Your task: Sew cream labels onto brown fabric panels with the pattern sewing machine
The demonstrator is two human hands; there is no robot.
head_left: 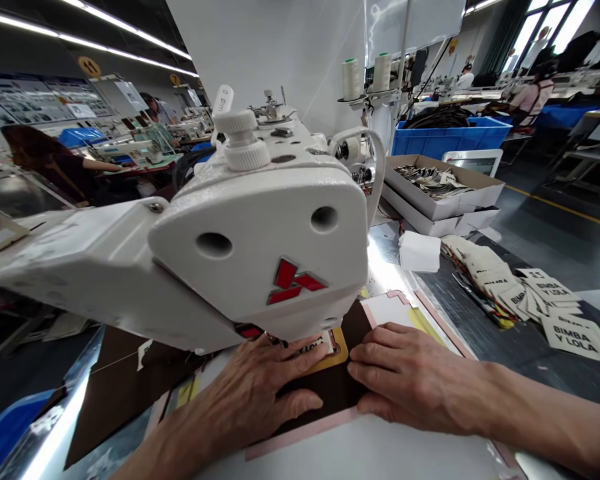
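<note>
Two hands lie flat under the nose of a big white sewing machine (260,227), which fills most of what I can see from here and hides the needle behind its red-badged head. Beneath it sits a dark brown piece of fabric (330,387), spread on the work table (380,453) inside a pink-edged frame (300,432), and this is the thing being worked. The left hand (260,387) presses down on the brown fabric with fingers spread, fingertips reaching up to a small white label (314,344) that rests in a yellow holder (337,353) right below the machine head. The right hand (405,380) lies just beside it, palm down, fingers together, pinning the fabric's right part; neither hand grasps anything, both simply hold the material flat. To my eye the fabric is thin, soft and light, likely to slide or wrinkle, so flat pressure near the label suits it better than a pinch at the edge. Off to the right, well apart, a stack of cream printed labels (540,300) fans across the table, a cardboard box (445,187) holds more pieces, and two thread cones (365,77) stand behind the machine.
</note>
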